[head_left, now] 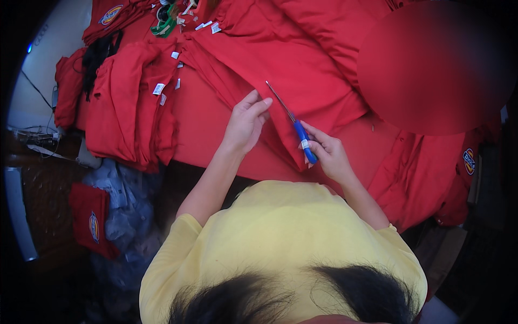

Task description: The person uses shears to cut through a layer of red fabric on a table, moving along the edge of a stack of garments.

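Note:
My right hand (327,153) is closed round the blue handle of a thin-shafted tool (300,129), like a screwdriver or an awl. Its metal shaft slants up and left, with the tip just right of my left hand (247,123). The fingers of that left hand are curled in, thumb against them; whatever they may pinch is too small to tell. Beneath both hands a red garment (318,81) lies spread on the red-topped table, its lower corner close to my body.
A pile of folded red garments (127,113) with white tags sits at left. More red cloth (415,173) hangs over the right edge. At the back is a green tape dispenser (163,26). Plastic bags (129,210) lie below left. A round blurred patch hides the upper right.

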Demonstrator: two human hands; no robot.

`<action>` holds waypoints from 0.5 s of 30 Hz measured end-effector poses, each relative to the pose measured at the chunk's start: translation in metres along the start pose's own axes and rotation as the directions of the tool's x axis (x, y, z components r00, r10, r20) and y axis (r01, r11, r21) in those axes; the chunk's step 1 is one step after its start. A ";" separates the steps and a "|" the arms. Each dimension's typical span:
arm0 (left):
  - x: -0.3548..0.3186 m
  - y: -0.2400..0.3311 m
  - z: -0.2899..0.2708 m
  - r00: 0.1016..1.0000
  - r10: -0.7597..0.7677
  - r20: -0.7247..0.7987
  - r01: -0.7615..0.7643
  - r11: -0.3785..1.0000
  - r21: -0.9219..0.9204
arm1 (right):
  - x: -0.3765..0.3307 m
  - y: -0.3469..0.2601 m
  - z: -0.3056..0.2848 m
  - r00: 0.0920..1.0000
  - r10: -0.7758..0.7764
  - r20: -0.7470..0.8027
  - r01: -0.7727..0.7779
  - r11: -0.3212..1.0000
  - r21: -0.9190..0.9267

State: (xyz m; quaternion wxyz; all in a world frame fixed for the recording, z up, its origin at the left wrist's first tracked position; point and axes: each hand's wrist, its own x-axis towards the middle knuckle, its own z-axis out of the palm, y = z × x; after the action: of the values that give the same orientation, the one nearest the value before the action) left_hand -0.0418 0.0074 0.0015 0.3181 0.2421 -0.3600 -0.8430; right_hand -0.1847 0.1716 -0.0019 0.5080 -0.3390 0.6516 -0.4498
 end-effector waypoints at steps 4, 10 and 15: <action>0.010 0.002 -0.013 0.998 0.032 0.057 -0.037 0.995 0.090 | 0.010 0.011 0.009 0.953 -0.300 -0.050 0.294 0.951 -0.096; 0.006 0.010 -0.012 0.997 -0.039 0.067 0.030 0.991 0.128 | 0.020 -0.004 0.009 0.962 -0.271 -0.035 0.263 0.952 -0.159; 0.008 0.011 -0.011 1.000 -0.014 -0.008 0.014 1.000 0.015 | 0.017 0.004 0.009 0.991 -0.126 -0.054 0.117 0.983 -0.144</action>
State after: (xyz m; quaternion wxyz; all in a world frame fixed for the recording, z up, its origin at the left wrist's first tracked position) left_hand -0.0362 -0.0096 0.0017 0.3119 0.2504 -0.3633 -0.8414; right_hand -0.1807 0.1554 -0.0127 0.4336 -0.3986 0.6756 -0.4434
